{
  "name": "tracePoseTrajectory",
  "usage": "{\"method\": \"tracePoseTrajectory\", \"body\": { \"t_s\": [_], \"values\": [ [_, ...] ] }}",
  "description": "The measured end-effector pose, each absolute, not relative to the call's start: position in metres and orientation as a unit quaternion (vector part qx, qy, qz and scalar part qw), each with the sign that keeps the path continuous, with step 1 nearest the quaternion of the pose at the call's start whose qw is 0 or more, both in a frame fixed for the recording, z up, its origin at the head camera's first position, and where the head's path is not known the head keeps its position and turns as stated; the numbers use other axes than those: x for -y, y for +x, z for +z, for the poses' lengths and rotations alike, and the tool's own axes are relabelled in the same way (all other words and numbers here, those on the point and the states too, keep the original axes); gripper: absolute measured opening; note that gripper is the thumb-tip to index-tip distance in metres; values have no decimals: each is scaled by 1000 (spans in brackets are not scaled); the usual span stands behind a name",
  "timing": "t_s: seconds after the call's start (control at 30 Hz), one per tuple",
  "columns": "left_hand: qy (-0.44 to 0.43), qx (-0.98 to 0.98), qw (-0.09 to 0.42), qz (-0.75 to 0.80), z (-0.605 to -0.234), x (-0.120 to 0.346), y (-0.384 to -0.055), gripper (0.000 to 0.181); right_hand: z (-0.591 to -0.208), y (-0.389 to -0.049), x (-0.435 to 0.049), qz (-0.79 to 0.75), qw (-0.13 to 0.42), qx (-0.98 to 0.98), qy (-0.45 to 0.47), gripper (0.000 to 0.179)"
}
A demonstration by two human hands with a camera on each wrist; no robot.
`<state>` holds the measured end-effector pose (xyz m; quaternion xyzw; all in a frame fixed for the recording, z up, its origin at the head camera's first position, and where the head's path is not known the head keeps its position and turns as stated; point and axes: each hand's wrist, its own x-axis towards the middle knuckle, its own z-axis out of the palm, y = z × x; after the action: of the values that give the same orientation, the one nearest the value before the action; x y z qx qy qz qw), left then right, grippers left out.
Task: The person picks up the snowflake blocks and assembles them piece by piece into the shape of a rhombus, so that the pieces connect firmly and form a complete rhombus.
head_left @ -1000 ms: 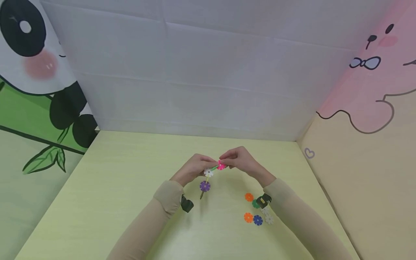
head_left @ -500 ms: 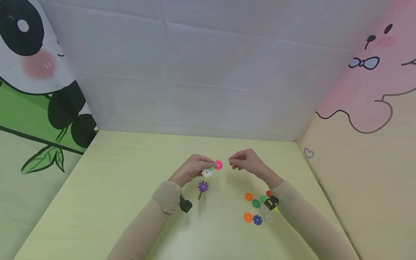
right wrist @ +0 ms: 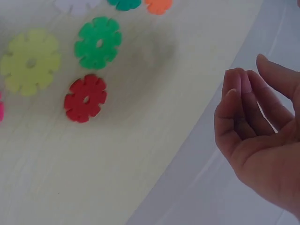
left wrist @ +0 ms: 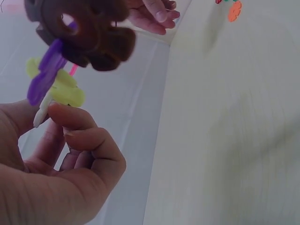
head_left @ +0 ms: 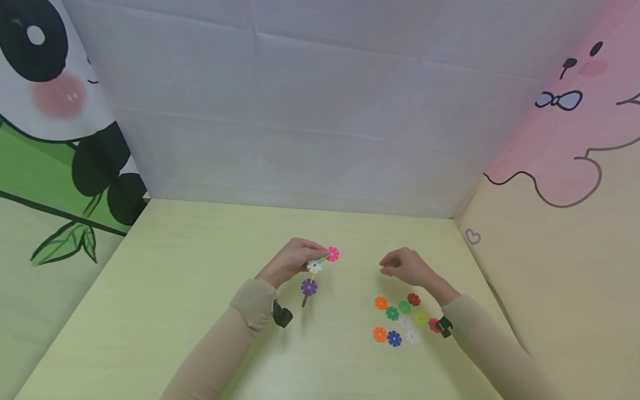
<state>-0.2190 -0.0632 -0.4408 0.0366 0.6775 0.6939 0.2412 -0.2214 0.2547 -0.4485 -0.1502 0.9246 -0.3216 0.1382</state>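
My left hand [head_left: 294, 260] pinches a chain of notched plastic snowflake discs, held above the table. A pink disc [head_left: 333, 254] forms its upper end, followed by a thin edge of green, then a white disc [head_left: 314, 266]. Lower down come a yellow disc [left wrist: 69, 90] seen nearly edge-on, a purple disc [head_left: 309, 287] and a brown disc [left wrist: 89, 35] at the bottom end. In the left wrist view the fingertips meet close to the white disc. My right hand [head_left: 409, 268] is apart from the chain, fingers loosely bent, with nothing in them.
Loose discs lie on the table [head_left: 210, 311] below the right hand: red [head_left: 413, 299], light green [right wrist: 98, 43], yellow [right wrist: 30, 62], dark green [head_left: 392, 313], blue [head_left: 394, 339], pink [head_left: 434, 325], two orange and some white. Walls [head_left: 280, 139] enclose the table's back and sides.
My right hand has let go of the pink disc and moved right and toward me, over the loose discs. The left hand keeps the chain, shifting slightly left.
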Motion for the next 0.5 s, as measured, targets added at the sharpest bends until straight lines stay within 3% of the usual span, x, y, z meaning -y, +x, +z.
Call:
{"method": "tracePoseTrajectory", "body": {
  "t_s": [0.5],
  "values": [
    [32, -682, 230, 694, -436, 73, -217, 22, -475, -197, -308, -259, 189, -942, -97, 30]
  ]
}}
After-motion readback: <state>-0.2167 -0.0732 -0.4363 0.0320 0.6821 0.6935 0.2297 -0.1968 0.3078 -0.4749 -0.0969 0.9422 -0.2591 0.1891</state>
